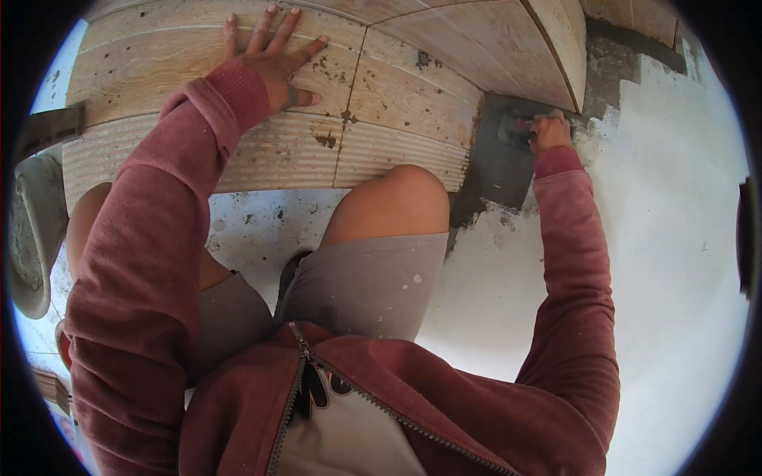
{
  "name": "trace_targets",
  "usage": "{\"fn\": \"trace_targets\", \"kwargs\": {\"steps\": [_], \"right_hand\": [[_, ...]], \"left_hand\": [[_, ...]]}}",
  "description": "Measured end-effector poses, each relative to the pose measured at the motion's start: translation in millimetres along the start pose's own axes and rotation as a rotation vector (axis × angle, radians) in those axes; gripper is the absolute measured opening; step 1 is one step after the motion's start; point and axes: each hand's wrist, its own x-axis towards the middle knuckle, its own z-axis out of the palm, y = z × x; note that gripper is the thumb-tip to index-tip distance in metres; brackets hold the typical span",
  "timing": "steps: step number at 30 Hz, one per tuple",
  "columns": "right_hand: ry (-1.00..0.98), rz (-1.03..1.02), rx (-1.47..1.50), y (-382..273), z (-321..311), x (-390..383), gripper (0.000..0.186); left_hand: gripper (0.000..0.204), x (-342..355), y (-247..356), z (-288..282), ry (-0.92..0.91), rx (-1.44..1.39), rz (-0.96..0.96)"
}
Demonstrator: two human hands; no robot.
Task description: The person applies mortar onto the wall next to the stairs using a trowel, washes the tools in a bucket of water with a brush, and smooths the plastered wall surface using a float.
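Note:
My left hand point(274, 70) lies flat with its fingers spread on a wood-look tiled step point(413, 87), which is speckled with dark specks of mortar. At the step's right end, my right hand point(549, 132) is curled closed against a dark grey mortar patch point(494, 163) on the white wall. Beside its fingers is a small greyish shape, blurred, which could be part of a tool; its kind I cannot make out. The step's front edge has a ribbed strip point(262, 155).
A tiled riser point(476, 40) rises behind the step, with more grey mortar point(611, 71) at its right. A white wall point(675, 206) fills the right side. At far left stands a mortar-stained bucket or basin point(36, 238). Below my knees the white floor point(262, 218) is spattered.

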Motion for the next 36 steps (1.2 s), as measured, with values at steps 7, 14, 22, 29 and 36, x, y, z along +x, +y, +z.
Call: {"fn": "trace_targets", "kwargs": {"steps": [7,14,22,29,36], "right_hand": [[-0.206,-0.017,-0.093,-9.0,-7.1,16.7,0.038],[0.094,0.017,-0.028,-11.9,16.9,24.0,0.040],[-0.006,-0.004,0.000,-2.0,0.4,18.6,0.041],[-0.035,-0.105,-0.014,-14.5,34.2,33.3,0.039],[0.015,-0.061,-0.003,-11.9,14.3,28.0,0.039]], "left_hand": [[0.077,-1.7,3.8,-13.2,-0.090,0.021,0.002],[0.077,-0.7,8.0,-14.4,-0.089,0.023,-0.004],[0.078,-1.1,5.8,-12.0,-0.082,0.049,-0.003],[0.077,-0.3,5.7,-11.5,-0.063,0.031,-0.005],[0.076,0.4,7.5,-9.1,-0.058,0.020,-0.005]]}}
